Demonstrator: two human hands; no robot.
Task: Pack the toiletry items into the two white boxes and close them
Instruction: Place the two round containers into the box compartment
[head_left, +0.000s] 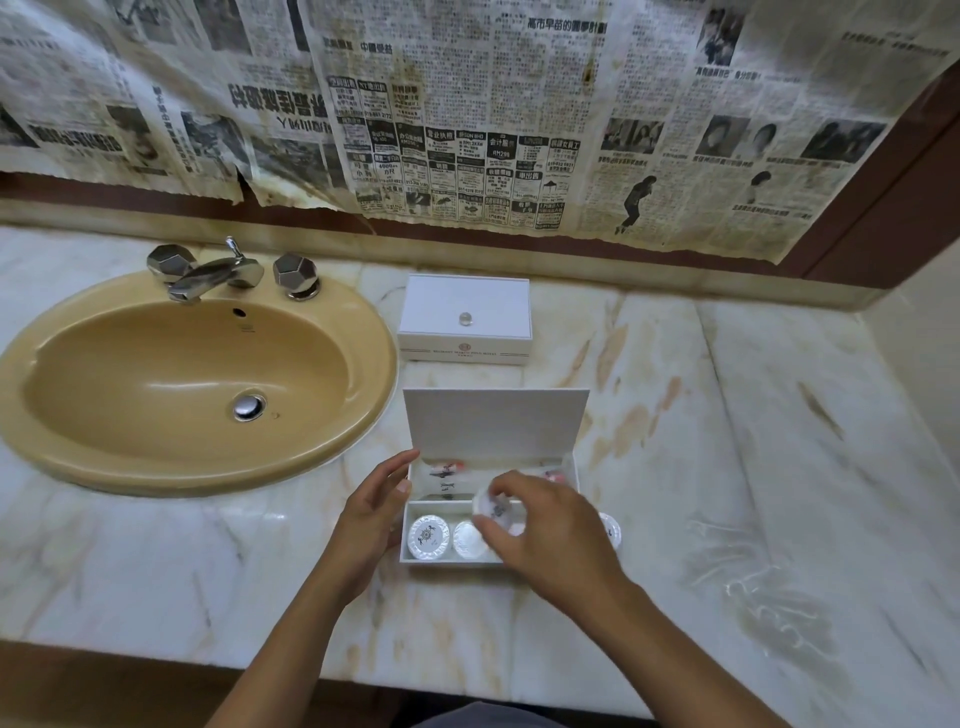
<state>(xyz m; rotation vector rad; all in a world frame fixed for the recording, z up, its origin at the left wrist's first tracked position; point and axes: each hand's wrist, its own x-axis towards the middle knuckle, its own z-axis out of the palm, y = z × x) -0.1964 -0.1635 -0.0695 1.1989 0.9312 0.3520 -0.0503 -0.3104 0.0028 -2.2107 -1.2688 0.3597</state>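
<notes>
A tan oval ceramic sink (72, 374) is sitting in the white veined marble countertop (727, 467). A faceted chrome tap (218, 278) is standing at its rear rim. Yellowed, stained newspaper sheets (467, 114) are hanging across the wall behind.

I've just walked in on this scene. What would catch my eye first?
Probably the old yellowed newspaper covering the wall behind the counter, and the tan oval sink on the left. At the centre, an open white box stands with its lid up; the right hand holds a small round packet over it, and the left hand steadies its side. Behind it sits a closed white box.
</notes>
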